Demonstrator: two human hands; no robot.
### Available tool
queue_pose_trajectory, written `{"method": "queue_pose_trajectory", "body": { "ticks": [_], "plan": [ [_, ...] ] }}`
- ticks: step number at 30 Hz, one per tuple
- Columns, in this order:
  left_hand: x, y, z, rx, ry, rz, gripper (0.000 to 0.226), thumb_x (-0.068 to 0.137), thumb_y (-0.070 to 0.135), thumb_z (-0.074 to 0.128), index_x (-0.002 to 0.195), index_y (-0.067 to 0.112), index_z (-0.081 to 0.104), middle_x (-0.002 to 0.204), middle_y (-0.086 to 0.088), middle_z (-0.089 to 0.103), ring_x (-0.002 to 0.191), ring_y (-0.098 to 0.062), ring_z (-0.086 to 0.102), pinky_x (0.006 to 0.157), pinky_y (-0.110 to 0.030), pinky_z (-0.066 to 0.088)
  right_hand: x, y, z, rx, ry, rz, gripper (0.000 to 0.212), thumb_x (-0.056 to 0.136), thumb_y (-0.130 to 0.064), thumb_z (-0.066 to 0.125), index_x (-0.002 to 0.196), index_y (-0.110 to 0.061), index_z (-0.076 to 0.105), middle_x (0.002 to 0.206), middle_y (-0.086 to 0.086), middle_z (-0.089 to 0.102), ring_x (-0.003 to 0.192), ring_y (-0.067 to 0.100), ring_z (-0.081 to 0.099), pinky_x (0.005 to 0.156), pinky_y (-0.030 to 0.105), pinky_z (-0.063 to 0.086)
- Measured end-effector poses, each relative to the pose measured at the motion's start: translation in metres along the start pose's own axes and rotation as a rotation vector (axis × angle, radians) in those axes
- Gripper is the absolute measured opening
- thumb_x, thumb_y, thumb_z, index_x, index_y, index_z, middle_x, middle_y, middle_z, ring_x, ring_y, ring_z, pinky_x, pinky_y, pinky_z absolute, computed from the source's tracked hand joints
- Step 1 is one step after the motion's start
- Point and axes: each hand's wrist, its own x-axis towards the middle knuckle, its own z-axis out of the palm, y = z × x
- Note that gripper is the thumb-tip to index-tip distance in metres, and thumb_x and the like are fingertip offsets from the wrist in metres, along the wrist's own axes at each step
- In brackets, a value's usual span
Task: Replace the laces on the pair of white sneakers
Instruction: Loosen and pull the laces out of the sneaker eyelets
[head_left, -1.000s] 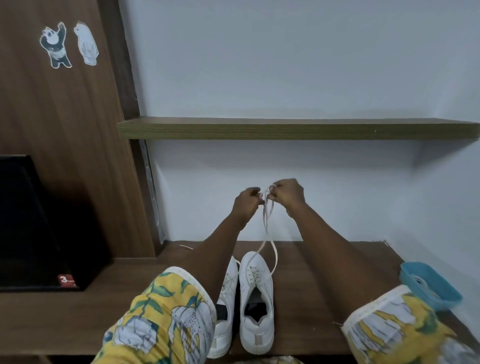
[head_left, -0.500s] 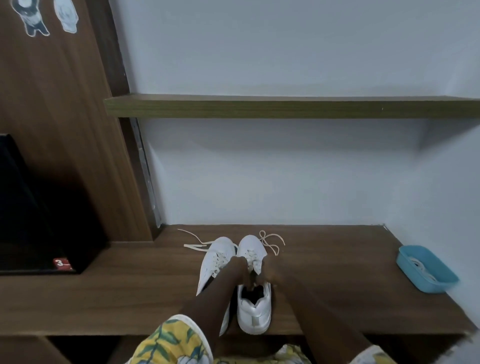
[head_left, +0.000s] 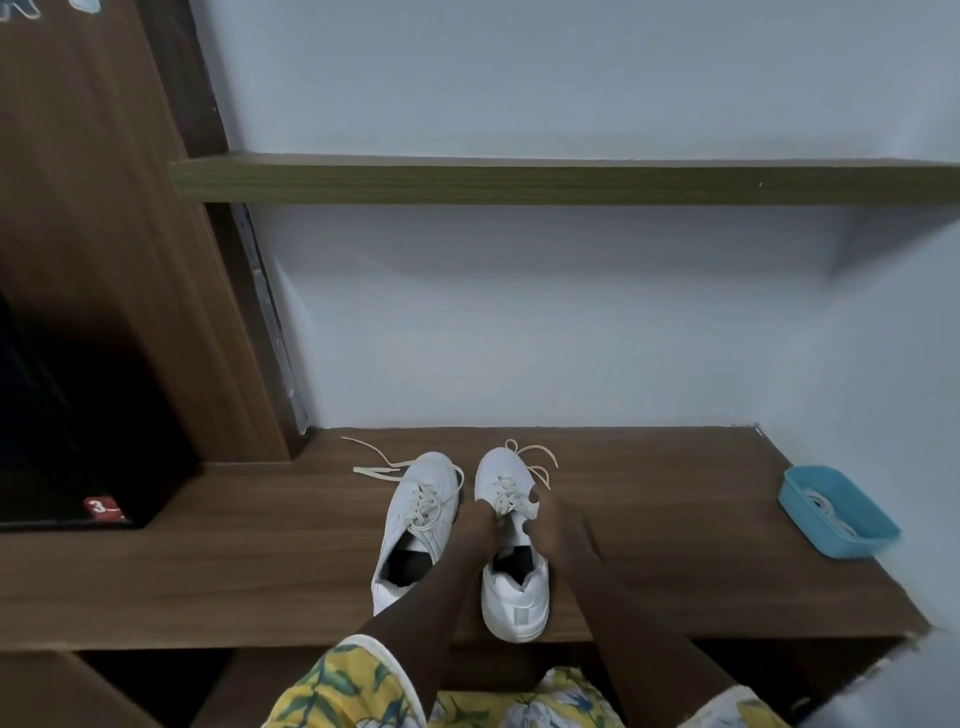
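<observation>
Here, white sneakers, cream laces (seemingly untied) loose.

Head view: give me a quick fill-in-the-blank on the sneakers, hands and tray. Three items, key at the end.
1. The left hand and right hand meet on one white sneaker, the ____ of the pair.
2. The other sneaker has loose lace ends trailing off its toe to the ____.
3. The tray at the bench's right end is coloured ____.
Missing words: right; left; blue.
</observation>
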Motion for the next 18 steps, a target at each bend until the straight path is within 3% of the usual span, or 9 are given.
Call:
{"method": "queue_pose_trajectory", "body": {
  "ticks": [3,5,6,8,10,12,13,16,18],
  "plan": [
    [-0.001,0.007,0.005,-0.132,0.043,-0.020,0.026,0.098,0.016,0.041,0.079,0.001,0.050,0.064,0.001,0.037,0.085,-0.024,0.051,0.083,-0.031,0.041,-0.002,0.006,0.001,-0.026,0.016,-0.016,0.037,0.089,-0.012,0.052,0.126,-0.016,0.053,0.120,0.010,0.062,0.109,0.028,0.059,0.086,0.029,0.046],
    [-0.001,0.010,0.007,-0.195,0.065,-0.043,0.023,0.098,0.015,0.041,0.098,-0.003,0.055,0.069,-0.003,0.044,0.096,-0.029,0.056,0.092,-0.032,0.043,-0.002,0.005,0.005,-0.110,0.046,-0.045,0.035,0.092,-0.020,0.049,0.127,-0.022,0.056,0.123,0.007,0.061,0.113,0.026,0.057,0.089,0.031,0.047],
    [-0.003,0.010,0.007,-0.226,0.066,-0.066,0.027,0.097,0.015,0.043,0.113,-0.005,0.053,0.079,-0.010,0.054,0.102,-0.031,0.058,0.091,-0.033,0.043,-0.002,0.003,0.008,-0.168,0.070,-0.061,0.032,0.093,-0.024,0.048,0.123,-0.023,0.059,0.122,0.006,0.060,0.111,0.026,0.058,0.087,0.031,0.047],
    [0.000,0.005,0.011,-0.275,0.121,-0.122,0.036,0.091,0.020,0.051,0.121,-0.001,0.052,0.097,-0.013,0.067,0.097,-0.028,0.063,0.083,-0.033,0.048,-0.001,-0.005,0.011,-0.282,0.109,-0.101,0.026,0.092,-0.025,0.050,0.113,-0.022,0.065,0.117,0.007,0.057,0.105,0.025,0.059,0.083,0.031,0.048],
    [0.009,-0.007,0.021,-0.296,0.162,-0.187,0.046,0.085,0.031,0.056,0.118,0.000,0.056,0.086,-0.005,0.070,0.084,-0.021,0.066,0.076,-0.033,0.052,0.001,-0.014,0.012,-0.392,0.188,-0.152,0.014,0.075,-0.025,0.071,0.087,-0.018,0.074,0.099,0.006,0.061,0.086,0.025,0.063,0.070,0.029,0.050],
    [0.021,-0.018,0.037,-0.336,0.168,-0.204,0.047,0.087,0.033,0.055,0.114,-0.005,0.058,0.079,-0.006,0.067,0.081,-0.022,0.066,0.074,-0.033,0.052,0.006,-0.017,0.016,-0.422,0.238,-0.193,0.023,0.038,-0.017,0.088,0.050,-0.016,0.068,0.068,0.003,0.059,0.060,0.023,0.061,0.052,0.027,0.050],
    [0.017,-0.017,0.037,-0.374,0.168,-0.185,0.043,0.089,0.030,0.054,0.115,-0.004,0.058,0.086,-0.011,0.067,0.086,-0.026,0.066,0.076,-0.034,0.052,0.009,-0.017,0.019,-0.387,0.231,-0.201,0.028,0.029,-0.013,0.088,0.042,-0.014,0.064,0.061,0.002,0.057,0.055,0.023,0.060,0.048,0.027,0.049],
    [-0.001,-0.002,0.024,-0.453,0.181,-0.142,0.041,0.093,0.017,0.048,0.131,0.001,0.046,0.118,-0.022,0.060,0.107,-0.035,0.058,0.087,-0.037,0.048,0.010,-0.017,0.018,-0.357,0.217,-0.228,0.034,0.021,-0.008,0.088,0.035,-0.013,0.058,0.049,0.001,0.053,0.045,0.019,0.056,0.040,0.020,0.043],
    [-0.001,0.001,0.021,-0.398,0.202,-0.125,0.054,0.094,0.013,0.047,0.144,0.005,0.028,0.119,-0.020,0.059,0.108,-0.033,0.058,0.089,-0.035,0.046,0.013,-0.015,0.022,-0.278,0.201,-0.220,0.036,0.021,-0.011,0.090,0.035,-0.015,0.057,0.046,0.000,0.052,0.039,0.016,0.053,0.036,0.016,0.036]
  ]
}}
